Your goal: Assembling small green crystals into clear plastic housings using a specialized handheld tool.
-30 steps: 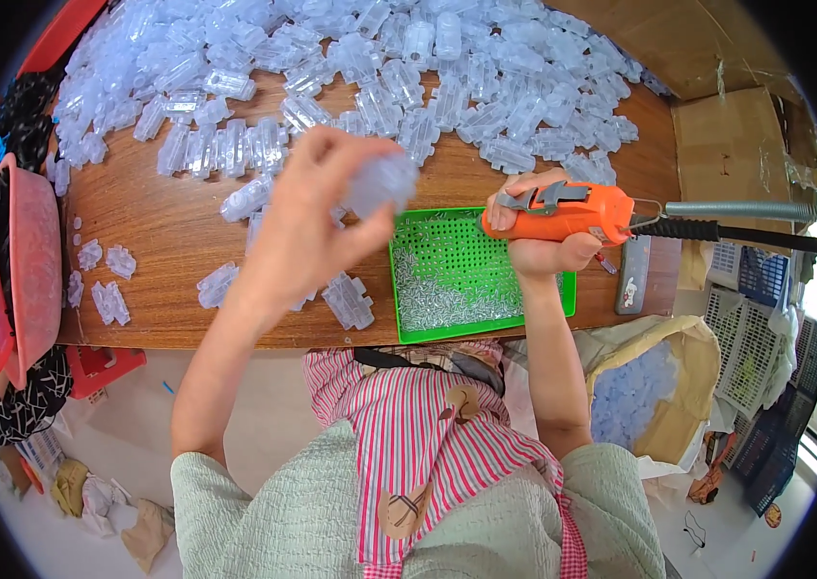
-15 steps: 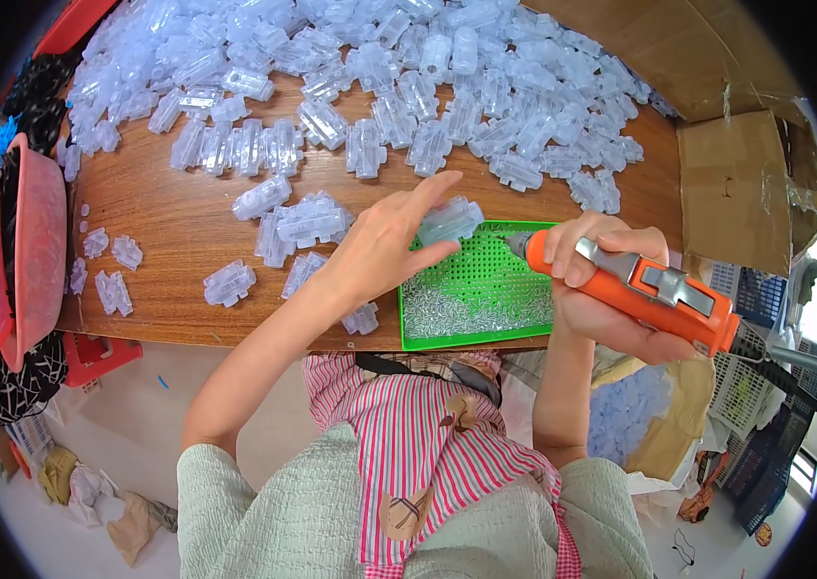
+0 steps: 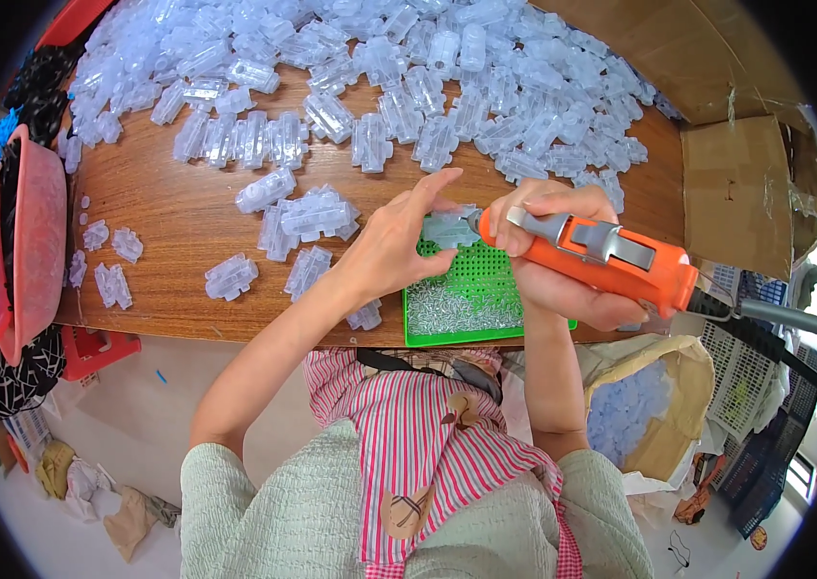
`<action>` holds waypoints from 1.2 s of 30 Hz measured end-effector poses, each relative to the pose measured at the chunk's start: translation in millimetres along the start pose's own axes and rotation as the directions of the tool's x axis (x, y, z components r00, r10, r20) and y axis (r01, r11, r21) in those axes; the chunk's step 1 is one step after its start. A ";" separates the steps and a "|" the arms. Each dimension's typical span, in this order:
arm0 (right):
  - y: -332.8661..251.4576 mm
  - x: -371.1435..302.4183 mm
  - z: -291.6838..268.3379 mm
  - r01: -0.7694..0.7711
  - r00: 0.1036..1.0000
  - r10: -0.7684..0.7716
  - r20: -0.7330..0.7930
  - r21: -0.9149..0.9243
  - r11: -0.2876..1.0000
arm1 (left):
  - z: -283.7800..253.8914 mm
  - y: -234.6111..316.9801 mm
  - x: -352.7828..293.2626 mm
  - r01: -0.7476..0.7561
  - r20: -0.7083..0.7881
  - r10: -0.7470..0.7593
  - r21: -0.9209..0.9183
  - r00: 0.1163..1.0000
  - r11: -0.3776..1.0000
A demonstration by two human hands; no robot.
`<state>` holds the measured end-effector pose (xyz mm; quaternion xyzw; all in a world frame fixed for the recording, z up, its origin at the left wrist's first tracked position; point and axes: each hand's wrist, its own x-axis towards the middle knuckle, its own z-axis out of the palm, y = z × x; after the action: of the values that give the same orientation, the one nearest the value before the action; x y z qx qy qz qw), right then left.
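Between thumb and fingers, my left hand point(image 3: 391, 238) grips a clear plastic housing point(image 3: 449, 230) above the tray. Wrapped round an orange electric screwdriver point(image 3: 611, 268) is my right hand point(image 3: 558, 253); its tip meets the right end of that housing. Whether a screw sits at the tip is too small to tell. Beneath both hands lies a green perforated tray point(image 3: 447, 340), with many small silver screws point(image 3: 462, 309) along its near part. Just left of my left hand is a small stack of clear housings point(image 3: 307, 217).
A large heap of clear plastic housings point(image 3: 264, 43) covers the far side of the wooden table point(image 3: 167, 251). Cardboard point(image 3: 736, 193) walls off the right. Pink basins point(image 3: 37, 241) stand at the left edge, and a sack of clear parts point(image 3: 630, 415) is at lower right.
My right hand has brought the screwdriver leftward, so its tip now meets the housing. My left hand still holds the housing in nearly the same place.
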<state>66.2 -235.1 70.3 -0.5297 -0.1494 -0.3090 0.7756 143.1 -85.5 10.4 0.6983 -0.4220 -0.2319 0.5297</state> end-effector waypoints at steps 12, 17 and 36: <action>4.3 -2.1 4.8 -0.045 0.999 0.046 0.021 -0.057 0.997 | -5.0 0.5 1.7 0.021 0.001 -0.021 -0.016 1.000 1.000; -5.5 4.6 -1.2 0.067 0.998 -0.068 -0.002 -0.062 0.996 | -5.6 -1.6 -4.6 -0.059 -0.036 0.060 0.039 0.998 0.998; -21.1 -25.9 -29.8 -0.141 0.948 0.106 -0.300 -0.098 0.985 | 6.5 40.9 -26.4 0.070 0.235 -0.100 0.134 0.967 0.989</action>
<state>30.1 -259.3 59.5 -0.5314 0.0197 -0.3433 0.7742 109.9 -70.4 43.1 0.7140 -0.4664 -0.3109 0.4195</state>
